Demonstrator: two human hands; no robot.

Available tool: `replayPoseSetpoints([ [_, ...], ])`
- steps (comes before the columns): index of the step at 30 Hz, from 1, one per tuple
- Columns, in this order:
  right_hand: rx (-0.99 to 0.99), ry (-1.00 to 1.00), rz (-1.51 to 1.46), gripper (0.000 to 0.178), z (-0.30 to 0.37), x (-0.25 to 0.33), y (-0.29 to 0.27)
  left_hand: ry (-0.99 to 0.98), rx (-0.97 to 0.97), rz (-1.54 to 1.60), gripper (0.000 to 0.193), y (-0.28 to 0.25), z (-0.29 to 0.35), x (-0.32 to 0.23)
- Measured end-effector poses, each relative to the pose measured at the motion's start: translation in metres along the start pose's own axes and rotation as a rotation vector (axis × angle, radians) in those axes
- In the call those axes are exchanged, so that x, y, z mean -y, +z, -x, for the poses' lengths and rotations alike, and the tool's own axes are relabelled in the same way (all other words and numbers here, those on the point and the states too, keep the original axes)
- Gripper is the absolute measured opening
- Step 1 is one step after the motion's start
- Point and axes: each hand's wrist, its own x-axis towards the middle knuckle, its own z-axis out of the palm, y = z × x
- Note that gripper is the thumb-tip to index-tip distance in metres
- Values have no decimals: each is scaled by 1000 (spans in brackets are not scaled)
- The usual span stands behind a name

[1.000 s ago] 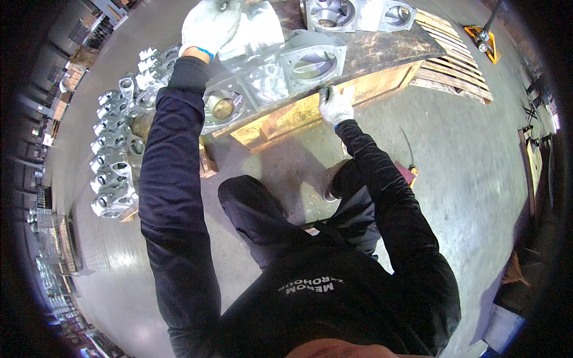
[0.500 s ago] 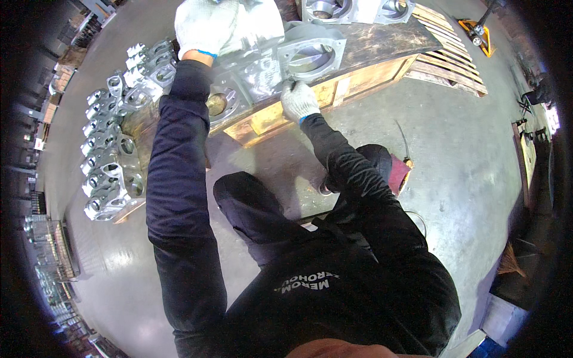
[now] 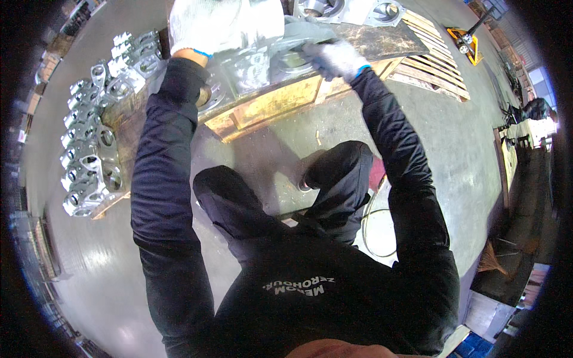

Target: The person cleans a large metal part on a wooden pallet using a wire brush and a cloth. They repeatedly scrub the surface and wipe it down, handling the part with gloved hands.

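Note:
A silver metal casting with a round-holed flange (image 3: 292, 61) lies on the dark top of a wooden crate (image 3: 268, 104) in front of me. My left hand (image 3: 206, 27), in a white knit glove, is at the casting's left side. Its fingers are lost in glare and cut by the upper edge, so its grip is hidden. At the flange's right side is my right hand (image 3: 339, 58), gloved in white with greyish fingers. Those fingers reach over the round opening, apart and slightly blurred, with nothing visible in them.
Several smaller silver castings (image 3: 89, 149) stand in rows on the left. More large castings (image 3: 346, 11) sit at the crate's far end. Beyond are a slatted wooden pallet (image 3: 433, 62) and a yellow pallet jack (image 3: 465, 45). A cable loop (image 3: 367, 232) lies near my right leg.
My right hand has gone from the crate's near edge up and right to the flange, its closed fingers now apart. My left hand stays by the casting. The whole view has shifted slightly.

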Motion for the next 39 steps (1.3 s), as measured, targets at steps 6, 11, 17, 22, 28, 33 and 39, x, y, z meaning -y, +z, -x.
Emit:
replayPoseSetpoints([
  [6, -125, 35, -129, 37, 2, -39, -27, -25, -38, 67, 29, 15, 14, 17],
  [11, -290, -5, -303, 34, -2, -97, -5, 5, -76, 101, 30, 17, 17, 30],
  [17, -622, -158, -343, 40, -26, -156, 58, 50, -130, 143, 31, 19, 12, 48],
  [22, -791, -23, -144, 49, -26, -171, 124, 105, -166, 162, 33, 39, -1, 68],
  [28, -654, 57, -236, 41, -21, -145, 164, 163, -269, 109, 37, 50, -25, 92],
  [33, -524, 143, -536, 50, 0, -139, 121, -49, -182, 361, 36, 23, -36, 67],
  [39, -960, -125, -408, 45, -42, -133, 18, -174, -339, 216, 42, -25, -17, -11],
])
